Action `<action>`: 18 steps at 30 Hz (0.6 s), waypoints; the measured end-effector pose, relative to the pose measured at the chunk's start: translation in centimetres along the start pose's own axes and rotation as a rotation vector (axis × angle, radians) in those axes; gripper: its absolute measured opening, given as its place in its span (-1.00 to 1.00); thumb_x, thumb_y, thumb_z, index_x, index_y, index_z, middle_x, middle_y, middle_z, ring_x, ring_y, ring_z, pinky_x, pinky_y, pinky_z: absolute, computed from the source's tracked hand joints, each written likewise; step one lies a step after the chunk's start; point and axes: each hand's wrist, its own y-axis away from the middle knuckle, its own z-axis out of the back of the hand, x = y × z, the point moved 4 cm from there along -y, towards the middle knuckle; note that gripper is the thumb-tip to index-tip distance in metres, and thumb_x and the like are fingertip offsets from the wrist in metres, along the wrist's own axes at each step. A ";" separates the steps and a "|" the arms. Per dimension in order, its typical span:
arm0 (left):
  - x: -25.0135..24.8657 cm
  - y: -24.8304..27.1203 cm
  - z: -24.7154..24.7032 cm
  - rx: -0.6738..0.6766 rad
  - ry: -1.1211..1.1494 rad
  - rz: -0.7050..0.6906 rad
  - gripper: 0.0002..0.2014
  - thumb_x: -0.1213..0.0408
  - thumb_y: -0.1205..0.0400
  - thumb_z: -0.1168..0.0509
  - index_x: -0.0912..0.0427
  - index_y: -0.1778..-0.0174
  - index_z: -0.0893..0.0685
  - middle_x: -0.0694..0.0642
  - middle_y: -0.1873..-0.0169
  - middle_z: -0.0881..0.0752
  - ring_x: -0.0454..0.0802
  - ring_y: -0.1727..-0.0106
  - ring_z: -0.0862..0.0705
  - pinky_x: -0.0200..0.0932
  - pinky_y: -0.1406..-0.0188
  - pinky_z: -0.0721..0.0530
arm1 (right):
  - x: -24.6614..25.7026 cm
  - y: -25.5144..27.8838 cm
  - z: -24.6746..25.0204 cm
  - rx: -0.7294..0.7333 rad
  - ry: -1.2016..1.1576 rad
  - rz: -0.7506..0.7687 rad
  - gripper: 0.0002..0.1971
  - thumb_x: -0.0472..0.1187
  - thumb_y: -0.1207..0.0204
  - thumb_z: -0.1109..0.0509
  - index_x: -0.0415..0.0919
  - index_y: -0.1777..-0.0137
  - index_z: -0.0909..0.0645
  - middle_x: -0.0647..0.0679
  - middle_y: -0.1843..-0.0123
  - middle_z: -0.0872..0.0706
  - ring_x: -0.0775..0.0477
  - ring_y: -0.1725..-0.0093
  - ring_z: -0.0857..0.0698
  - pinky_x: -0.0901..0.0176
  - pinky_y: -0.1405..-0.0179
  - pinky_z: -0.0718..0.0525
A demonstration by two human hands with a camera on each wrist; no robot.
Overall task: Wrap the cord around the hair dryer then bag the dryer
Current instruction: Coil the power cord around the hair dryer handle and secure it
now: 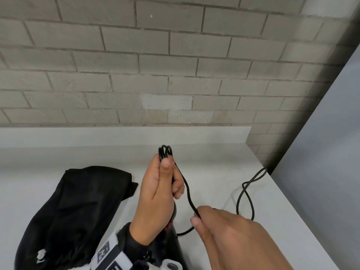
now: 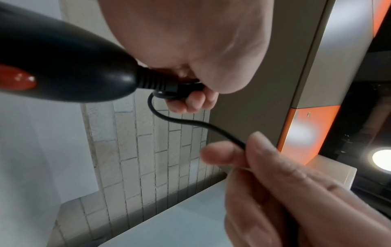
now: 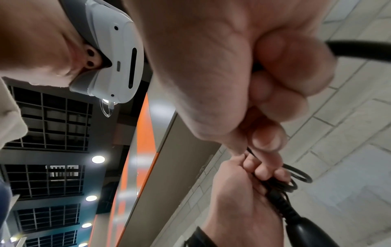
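My left hand (image 1: 162, 184) grips several folded loops of the black cord (image 1: 165, 152) above the white counter; the loops stick out over my thumb. Below that hand hangs the black hair dryer (image 2: 63, 66), its handle with a red switch (image 2: 15, 80) and ribbed strain relief showing in the left wrist view. From the loops the cord (image 1: 188, 193) runs down to my right hand (image 1: 224, 228), which pinches it between thumb and fingers. The loose rest of the cord (image 1: 247, 190) curls on the counter to the right. The black bag (image 1: 78, 207) lies at the left.
The white counter (image 1: 214, 172) ends at a grey brick wall (image 1: 175, 65) behind and drops off along its right edge. A grey panel (image 1: 331, 152) stands to the right. A wrist camera strap (image 1: 109, 252) sits on my left forearm.
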 end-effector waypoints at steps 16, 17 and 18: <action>0.3 0.7 -1.3 0.178 -0.139 0.001 -0.58 -0.06 -0.73 -0.05 0.24 0.20 -0.49 -0.05 0.51 -0.65 -0.14 0.46 -0.57 -0.27 0.35 -0.54 | -0.2 -2.7 2.9 0.242 -0.239 0.305 -0.55 0.31 -0.60 0.20 0.09 0.09 -0.42 0.14 0.38 -0.45 0.05 0.29 -0.49 0.08 0.22 -0.58; 0.3 0.8 -1.4 0.210 -0.107 0.013 -0.58 -0.08 -0.73 -0.07 0.22 0.22 -0.48 -0.09 0.53 -0.59 -0.13 0.50 -0.51 -0.24 0.42 -0.49 | -0.6 -3.1 3.2 0.165 -0.285 0.318 -0.57 0.28 -0.64 0.09 0.06 0.07 -0.51 0.19 0.39 -0.49 0.11 0.31 -0.51 0.14 0.25 -0.59; 0.4 1.0 -1.6 0.244 -0.063 0.031 -0.57 -0.09 -0.73 -0.08 0.22 0.23 -0.47 -0.08 0.55 -0.52 -0.11 0.53 -0.45 -0.20 0.48 -0.43 | -1.2 -3.6 3.4 0.072 -0.309 0.338 -0.61 0.23 -0.66 -0.02 0.05 0.11 -0.57 0.27 0.41 -0.50 0.19 0.33 -0.52 0.26 0.29 -0.56</action>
